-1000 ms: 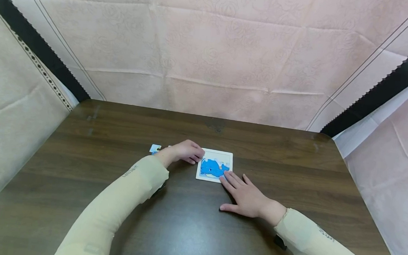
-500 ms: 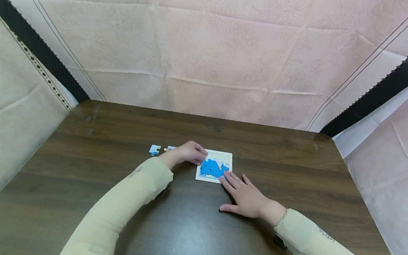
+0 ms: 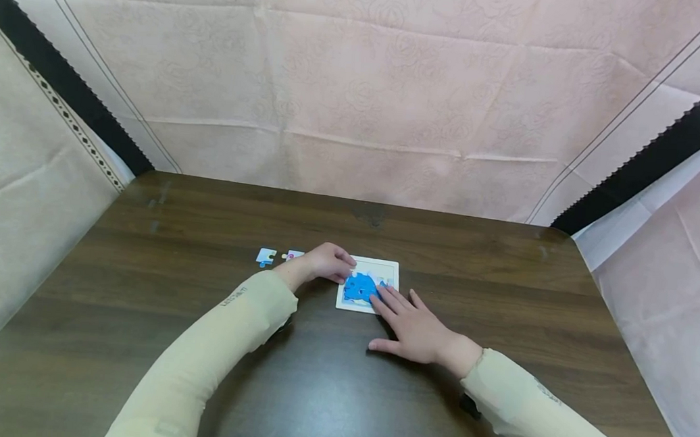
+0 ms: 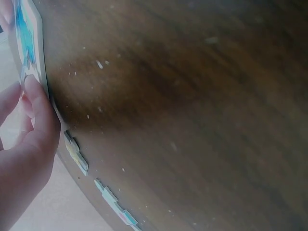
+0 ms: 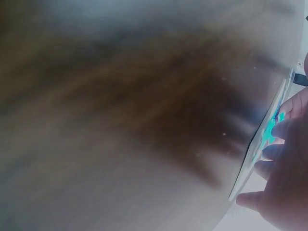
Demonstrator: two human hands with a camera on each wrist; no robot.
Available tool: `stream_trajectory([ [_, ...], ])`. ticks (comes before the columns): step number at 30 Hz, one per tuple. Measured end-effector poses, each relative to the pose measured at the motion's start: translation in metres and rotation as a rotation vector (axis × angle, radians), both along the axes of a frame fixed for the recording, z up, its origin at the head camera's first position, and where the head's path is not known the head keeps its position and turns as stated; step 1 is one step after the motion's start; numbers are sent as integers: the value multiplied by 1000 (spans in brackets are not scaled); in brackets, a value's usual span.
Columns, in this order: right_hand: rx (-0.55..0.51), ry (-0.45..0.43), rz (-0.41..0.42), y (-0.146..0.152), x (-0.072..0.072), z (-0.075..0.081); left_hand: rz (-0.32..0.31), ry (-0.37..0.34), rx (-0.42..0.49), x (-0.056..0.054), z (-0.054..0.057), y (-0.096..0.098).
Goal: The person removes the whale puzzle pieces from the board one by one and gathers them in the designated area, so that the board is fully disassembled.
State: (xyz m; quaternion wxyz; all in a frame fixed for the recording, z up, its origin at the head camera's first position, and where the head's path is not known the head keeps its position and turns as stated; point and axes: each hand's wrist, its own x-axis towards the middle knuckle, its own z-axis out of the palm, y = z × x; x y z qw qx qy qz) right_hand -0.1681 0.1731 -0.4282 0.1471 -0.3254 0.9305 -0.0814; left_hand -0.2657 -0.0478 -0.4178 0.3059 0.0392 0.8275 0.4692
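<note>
A white-framed jigsaw puzzle board [image 3: 377, 260] with a blue whale picture [image 3: 357, 287] lies flat on the table. At its upper left corner my left hand [image 3: 330, 262] has curled fingers, pinching a pale puzzle piece [image 4: 30, 72] that is mostly hidden by the fingertips. My right hand [image 3: 412, 328] lies over the board's lower right part, fingers spread and nearly straight, fingertips on the whale's tail side. Two loose puzzle pieces sit left of the board: one light blue piece [image 3: 265, 256] and one piece [image 3: 293, 254] partly behind the left wrist.
The brown wooden table [image 3: 314, 385] spreads around the board on all sides. Behind it hangs a pale patterned cloth [image 3: 358, 97], with more cloth at left and right. Small specks dot the tabletop in the left wrist view.
My left hand has shifted slightly right onto the board's corner, uncovering more of the loose pieces, then stays. My right hand has slid a little left and up across the picture.
</note>
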Motion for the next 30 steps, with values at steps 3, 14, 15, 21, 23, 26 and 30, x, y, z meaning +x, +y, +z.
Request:
stream_trajectory([
  [3,11,0,-7,-4,-4,-1,-3,-4,3,0,0,0],
  [14,24,-6,-5,-11,-9,0,0,-10,3,-2,-2,1],
  [15,26,-7,-5,-11,-9,0,1,-10,2,-2,-3,1],
  [21,34,-5,-7,-12,-10,-2,6,-6,-6,-1,-2,1],
  [23,35,-4,-6,-12,-10,-3,7,-2,-7,0,-1,0],
  [26,38,-4,-6,-12,-10,-4,12,-2,1,0,-1,0],
  [30,40,-10,-7,-12,-11,-4,26,-14,20,0,0,-1],
])
